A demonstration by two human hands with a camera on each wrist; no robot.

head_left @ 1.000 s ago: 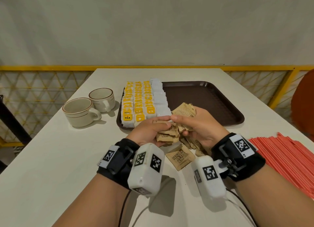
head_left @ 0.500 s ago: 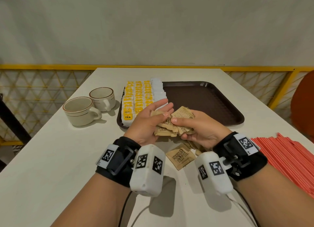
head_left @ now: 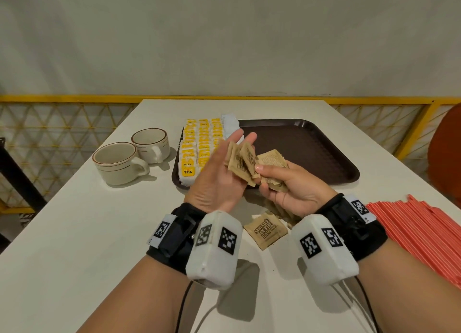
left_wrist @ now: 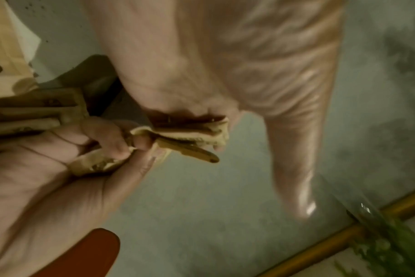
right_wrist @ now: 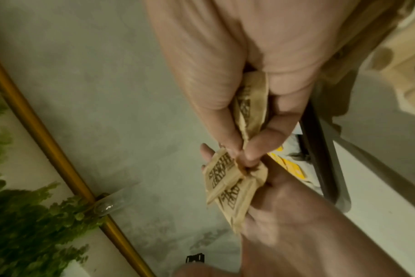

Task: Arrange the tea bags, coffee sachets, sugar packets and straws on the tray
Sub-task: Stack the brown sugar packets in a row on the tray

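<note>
Two cream cups [head_left: 129,155] with brown rims stand left of the dark plastic tray [head_left: 311,148], whose left side holds rows of yellow-tagged tea bags [head_left: 199,143]. Red straws [head_left: 419,228] lie far right. Above the tray's near edge, the left hand [head_left: 219,175], fingers straight, backs crumpled brown paper sugar packets [head_left: 243,163]; the right hand [head_left: 287,183] pinches them.

Dim, blurred wrist views; sharper head view

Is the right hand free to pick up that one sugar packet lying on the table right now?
Probably not yet: the right hand grips a bunch of sugar packets, though the lone sugar packet lies uncovered just below it.
</note>
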